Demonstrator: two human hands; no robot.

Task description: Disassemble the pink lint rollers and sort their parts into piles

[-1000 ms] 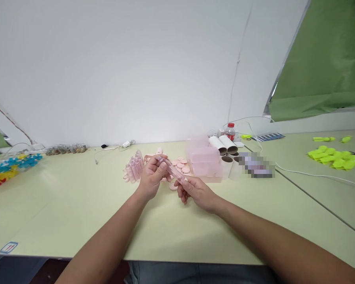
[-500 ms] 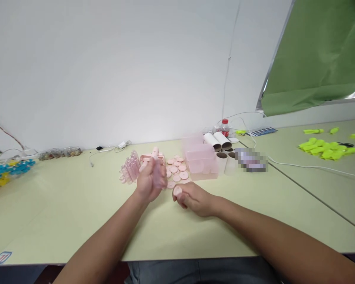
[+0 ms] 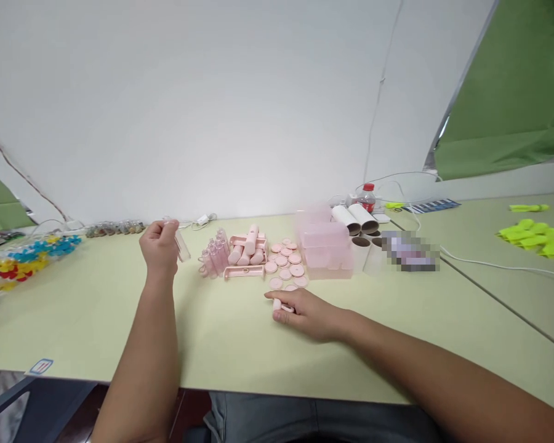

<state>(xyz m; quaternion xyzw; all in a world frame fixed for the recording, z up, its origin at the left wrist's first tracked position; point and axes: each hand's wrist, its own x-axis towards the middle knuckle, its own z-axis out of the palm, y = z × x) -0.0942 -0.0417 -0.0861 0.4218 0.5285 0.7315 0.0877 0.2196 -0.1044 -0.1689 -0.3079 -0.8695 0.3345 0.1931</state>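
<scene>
Raised over the left side of the table, my left hand (image 3: 159,249) is closed on a pale, see-through pink piece (image 3: 183,248), long and narrow; its exact kind is unclear. Low over the table, my right hand (image 3: 305,311) grips a small pale pink cylindrical part with a loop (image 3: 277,305) between thumb and fingers. Clear pink tubes (image 3: 215,255) stand bunched between my hands. Beside them several pink cylinders (image 3: 252,240) lie piled on pink trays (image 3: 244,272). Pink discs (image 3: 284,261) are spread just beyond my right hand.
Translucent pink boxes (image 3: 327,249) stand right of the discs, with white cardboard tubes (image 3: 361,216) and a red-capped bottle (image 3: 367,197) behind. Yellow-green pieces (image 3: 535,237) lie far right, coloured pieces (image 3: 32,261) far left. A white cable (image 3: 498,263) crosses the right side.
My left hand has moved left, away from the pink pile, still holding a translucent piece. My right hand stays in much the same place with its pink part. The view has shifted slightly left.
</scene>
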